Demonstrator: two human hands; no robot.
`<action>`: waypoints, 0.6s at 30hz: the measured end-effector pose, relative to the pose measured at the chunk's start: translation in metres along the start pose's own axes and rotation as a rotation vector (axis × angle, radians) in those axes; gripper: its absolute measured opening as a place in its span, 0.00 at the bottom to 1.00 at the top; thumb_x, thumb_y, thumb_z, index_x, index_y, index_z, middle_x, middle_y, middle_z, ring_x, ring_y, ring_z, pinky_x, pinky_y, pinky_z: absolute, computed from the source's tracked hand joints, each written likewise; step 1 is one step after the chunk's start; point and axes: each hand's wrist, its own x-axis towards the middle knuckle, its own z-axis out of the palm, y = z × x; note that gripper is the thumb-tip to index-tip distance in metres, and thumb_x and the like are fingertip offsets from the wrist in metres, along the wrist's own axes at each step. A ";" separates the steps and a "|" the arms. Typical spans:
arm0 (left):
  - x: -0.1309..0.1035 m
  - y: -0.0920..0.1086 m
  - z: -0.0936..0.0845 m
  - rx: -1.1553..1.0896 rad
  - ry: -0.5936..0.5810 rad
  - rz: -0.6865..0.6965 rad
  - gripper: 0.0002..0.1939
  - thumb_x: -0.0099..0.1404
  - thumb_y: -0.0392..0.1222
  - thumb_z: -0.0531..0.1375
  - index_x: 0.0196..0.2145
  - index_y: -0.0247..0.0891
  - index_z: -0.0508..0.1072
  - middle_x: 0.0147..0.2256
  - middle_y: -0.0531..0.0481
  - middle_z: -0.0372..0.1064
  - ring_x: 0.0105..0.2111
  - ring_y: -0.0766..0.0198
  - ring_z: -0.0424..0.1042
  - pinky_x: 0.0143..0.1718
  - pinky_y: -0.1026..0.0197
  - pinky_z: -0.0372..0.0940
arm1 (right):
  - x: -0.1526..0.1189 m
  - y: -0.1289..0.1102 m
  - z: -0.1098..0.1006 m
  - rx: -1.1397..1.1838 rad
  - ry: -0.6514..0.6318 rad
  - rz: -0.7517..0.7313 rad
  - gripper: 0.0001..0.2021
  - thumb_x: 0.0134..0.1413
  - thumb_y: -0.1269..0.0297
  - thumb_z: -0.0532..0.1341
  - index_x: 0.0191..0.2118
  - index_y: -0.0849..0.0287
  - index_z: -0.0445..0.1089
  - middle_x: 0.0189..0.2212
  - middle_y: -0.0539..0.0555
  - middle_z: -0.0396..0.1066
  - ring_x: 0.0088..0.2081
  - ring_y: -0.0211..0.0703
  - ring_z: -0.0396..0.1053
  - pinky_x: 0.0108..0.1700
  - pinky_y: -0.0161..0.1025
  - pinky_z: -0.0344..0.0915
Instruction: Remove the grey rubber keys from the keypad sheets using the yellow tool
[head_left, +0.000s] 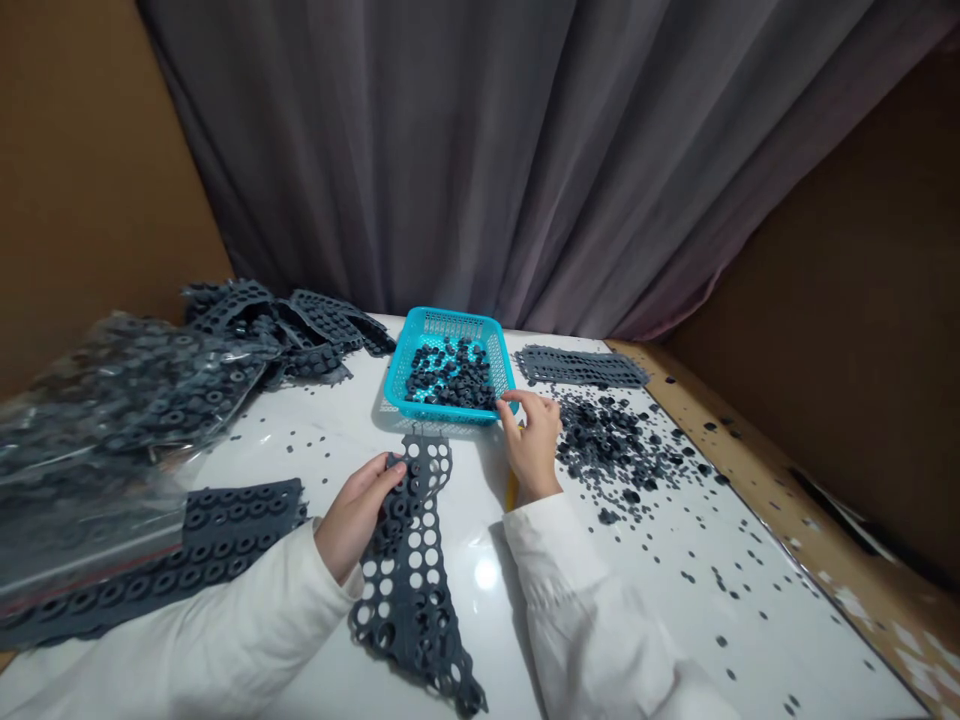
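Note:
My left hand (367, 505) is closed on the edge of a dark grey rubber sheet (431, 545) that is full of round holes, with some ring-like parts still attached. The sheet lies on the white table, its lower end pointing toward me. Over the near right corner of a turquoise plastic basket (450, 413), my right hand (534, 440) has thumb and forefinger brought together in a pinch. Whatever is between those fingertips is too small to make out. Small dark rubber rings (461, 380) lie inside the basket. Something yellow (512, 490) shows beneath my right wrist.
Dark rubber scraps (611, 440) are scattered over the table's right side, before a flat perforated strip (583, 366). At left lie a clear plastic bag (135, 400) of rubber parts, an unpunched sheet (244, 515) and heaped sheets (300, 325). A grey curtain (450, 150) hangs behind.

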 end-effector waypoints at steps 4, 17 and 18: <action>-0.002 0.002 0.000 -0.014 -0.021 -0.010 0.09 0.55 0.47 0.61 0.29 0.38 0.73 0.28 0.52 0.71 0.32 0.62 0.68 0.35 0.64 0.62 | -0.008 -0.024 -0.005 0.058 -0.061 -0.035 0.04 0.51 0.65 0.58 0.33 0.55 0.69 0.37 0.54 0.67 0.42 0.48 0.58 0.46 0.45 0.49; -0.003 0.011 -0.001 0.250 -0.163 0.180 0.12 0.58 0.46 0.57 0.24 0.35 0.70 0.24 0.51 0.66 0.30 0.62 0.64 0.33 0.63 0.59 | -0.042 -0.080 -0.003 0.076 -0.719 -0.239 0.11 0.55 0.60 0.57 0.25 0.58 0.60 0.20 0.48 0.60 0.25 0.39 0.57 0.31 0.37 0.47; -0.003 0.011 -0.001 0.282 -0.179 0.195 0.12 0.59 0.46 0.56 0.24 0.35 0.70 0.24 0.51 0.65 0.30 0.62 0.64 0.33 0.63 0.59 | -0.041 -0.080 -0.003 0.040 -0.741 -0.241 0.11 0.56 0.60 0.56 0.25 0.58 0.60 0.20 0.48 0.60 0.25 0.39 0.57 0.32 0.37 0.48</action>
